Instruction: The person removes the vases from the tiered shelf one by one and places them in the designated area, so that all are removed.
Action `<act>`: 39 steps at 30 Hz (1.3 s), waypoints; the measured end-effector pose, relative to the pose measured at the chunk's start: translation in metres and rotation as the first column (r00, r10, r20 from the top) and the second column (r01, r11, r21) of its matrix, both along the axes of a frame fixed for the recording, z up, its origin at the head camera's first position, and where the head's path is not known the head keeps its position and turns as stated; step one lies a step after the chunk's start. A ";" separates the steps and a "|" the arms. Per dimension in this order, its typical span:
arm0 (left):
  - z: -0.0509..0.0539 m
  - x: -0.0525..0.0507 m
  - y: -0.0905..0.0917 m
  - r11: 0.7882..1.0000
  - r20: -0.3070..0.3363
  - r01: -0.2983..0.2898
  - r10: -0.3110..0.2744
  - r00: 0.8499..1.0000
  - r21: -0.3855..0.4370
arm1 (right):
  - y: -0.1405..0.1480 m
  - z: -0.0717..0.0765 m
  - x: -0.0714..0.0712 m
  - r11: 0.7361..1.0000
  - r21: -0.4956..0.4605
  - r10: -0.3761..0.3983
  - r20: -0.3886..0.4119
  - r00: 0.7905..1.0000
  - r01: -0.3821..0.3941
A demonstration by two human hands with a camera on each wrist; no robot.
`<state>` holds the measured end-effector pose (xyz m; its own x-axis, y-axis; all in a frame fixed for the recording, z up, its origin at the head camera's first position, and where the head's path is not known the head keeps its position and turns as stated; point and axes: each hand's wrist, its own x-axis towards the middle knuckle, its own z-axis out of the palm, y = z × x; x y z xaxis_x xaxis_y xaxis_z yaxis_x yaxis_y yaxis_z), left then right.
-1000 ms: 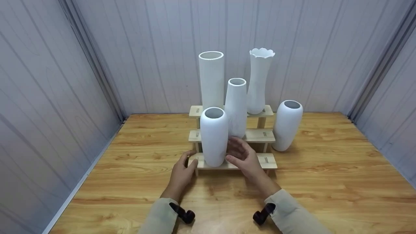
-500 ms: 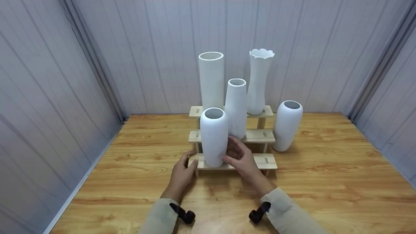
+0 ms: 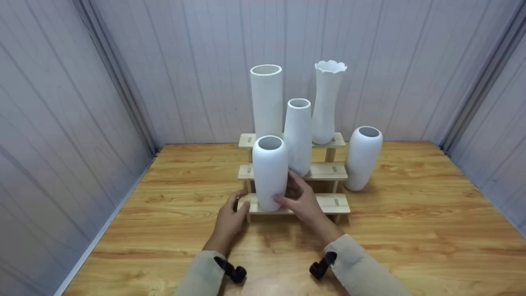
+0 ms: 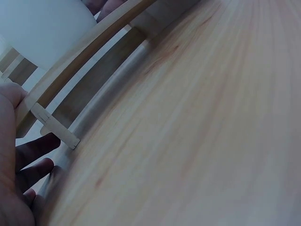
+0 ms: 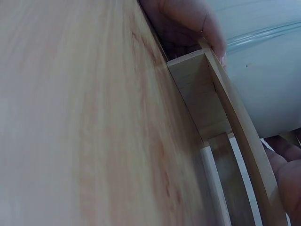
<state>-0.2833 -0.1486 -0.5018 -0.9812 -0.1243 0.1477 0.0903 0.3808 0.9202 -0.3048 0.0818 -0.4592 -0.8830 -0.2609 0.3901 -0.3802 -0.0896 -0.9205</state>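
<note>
A smooth white vase point(image 3: 270, 176) stands upright on the bottom step of a three-step wooden stand point(image 3: 339, 203), towards its left end. My right hand point(image 3: 306, 207) grips this vase low on its right side, thumb in front and fingers reaching round behind. At the left end of the bottom step, my left hand point(image 3: 230, 220) holds the stand, thumb at the step's edge. In the left wrist view, several fingers of the left hand point(image 4: 35, 160) show beside the stand's leg point(image 4: 56, 125). The vase wall point(image 5: 268, 80) shows close up in the right wrist view.
A tapered vase point(image 3: 298, 139) stands on the middle step. The top step bears a tall cylindrical vase point(image 3: 267, 102) and a scallop-rimmed vase point(image 3: 326, 102). Another smooth vase point(image 3: 363, 158) is on the wooden table point(image 3: 427, 205), right of the stand. Panelled walls point(image 3: 197, 61) enclose the table.
My right hand has moved left against the front vase, and its thumb now lies across the vase's lower front. The left hand and the vases have stayed put.
</note>
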 end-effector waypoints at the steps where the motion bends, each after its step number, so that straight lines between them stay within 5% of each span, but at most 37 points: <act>1: 0.000 0.000 0.000 1.000 -0.002 -0.002 0.002 1.000 -0.007 | -0.001 0.000 0.000 1.000 0.008 -0.006 -0.001 1.000 0.006; 11: -0.001 -0.002 0.001 1.000 -0.011 -0.003 0.003 1.000 -0.010 | -0.003 -0.001 -0.001 0.997 0.064 -0.046 0.026 0.999 0.044; 39: -0.002 -0.001 -0.001 0.999 -0.022 0.024 -0.023 0.999 0.028 | -0.007 0.005 0.003 0.998 0.039 0.046 0.068 0.997 -0.049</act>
<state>-0.2841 -0.1495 -0.5036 -0.9805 -0.1055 0.1655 0.1188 0.3526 0.9282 -0.3014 0.0752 -0.4541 -0.8929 -0.3181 0.3188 -0.3140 -0.0678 -0.9470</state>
